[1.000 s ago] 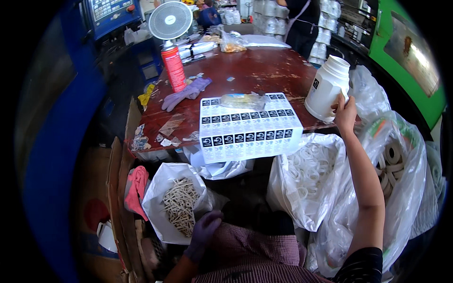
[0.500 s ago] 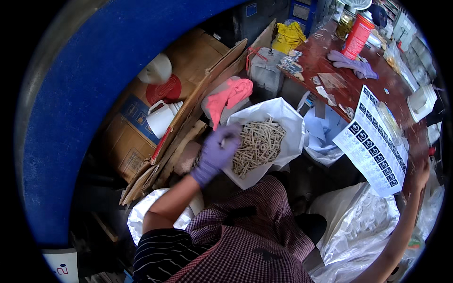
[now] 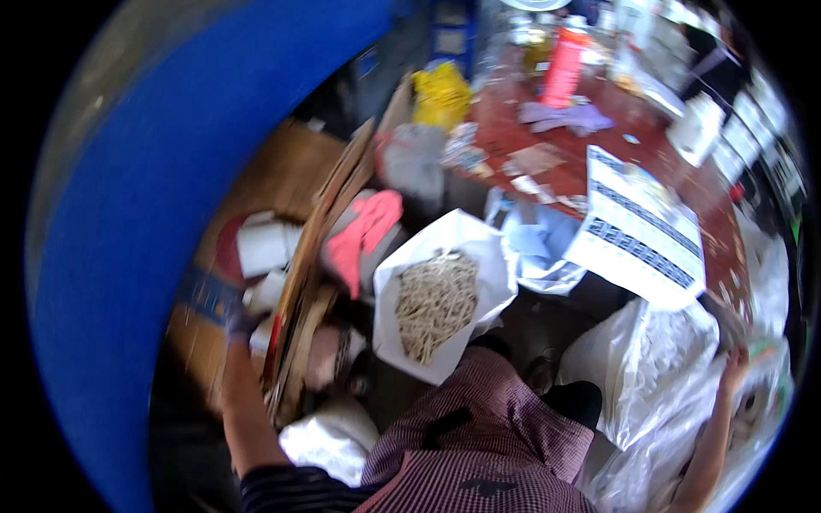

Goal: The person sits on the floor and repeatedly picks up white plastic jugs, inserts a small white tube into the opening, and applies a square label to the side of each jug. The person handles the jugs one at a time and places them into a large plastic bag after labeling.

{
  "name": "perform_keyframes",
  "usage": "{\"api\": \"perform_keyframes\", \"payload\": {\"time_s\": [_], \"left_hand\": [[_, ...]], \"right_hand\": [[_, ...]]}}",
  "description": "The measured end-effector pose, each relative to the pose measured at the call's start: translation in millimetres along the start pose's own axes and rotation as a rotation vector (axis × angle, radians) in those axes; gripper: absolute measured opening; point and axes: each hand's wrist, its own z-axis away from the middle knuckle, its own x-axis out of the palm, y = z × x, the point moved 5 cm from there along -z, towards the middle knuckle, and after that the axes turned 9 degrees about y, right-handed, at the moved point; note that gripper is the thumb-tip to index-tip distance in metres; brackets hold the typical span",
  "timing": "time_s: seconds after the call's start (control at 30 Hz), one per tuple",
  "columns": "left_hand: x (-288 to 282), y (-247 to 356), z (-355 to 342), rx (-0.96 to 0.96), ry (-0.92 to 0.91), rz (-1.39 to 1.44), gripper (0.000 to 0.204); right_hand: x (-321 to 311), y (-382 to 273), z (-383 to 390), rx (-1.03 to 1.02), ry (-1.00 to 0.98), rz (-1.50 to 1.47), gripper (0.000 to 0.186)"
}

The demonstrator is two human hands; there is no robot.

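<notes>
Container, white: left of open sack, near gloved left hand. Right hand: right of sack, near plastic bag. Finger closure of both hands: cannot be told.

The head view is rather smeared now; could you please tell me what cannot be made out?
In the head view:
Left hand: motion blur hides whether it grips the white container.
Right hand: blurred; whether it touches the plastic bag is unclear.
Pale round thing: mostly cut off by the top edge.
Printed sheet: small print smeared by blur.
</notes>
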Motion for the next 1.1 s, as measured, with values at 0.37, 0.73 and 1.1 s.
{"api": "perform_keyframes", "payload": {"time_s": [0.37, 0.73, 1.1], "left_hand": [[-190, 181, 115, 0.322, 0.578, -0.351, 0.036], [-25, 402, 318, -0.083, -0.737, 1.430, 0.031], [-51, 505, 365, 0.684, -1.367, 1.100, 0.090]], "right_hand": [[114, -321, 178, -0.351, -0.415, -0.409, 0.025], [172, -319, 314, 0.475, -1.054, -1.231, 0.061], [108, -315, 363, 0.383, -0.926, -0.982, 0.050]]}}
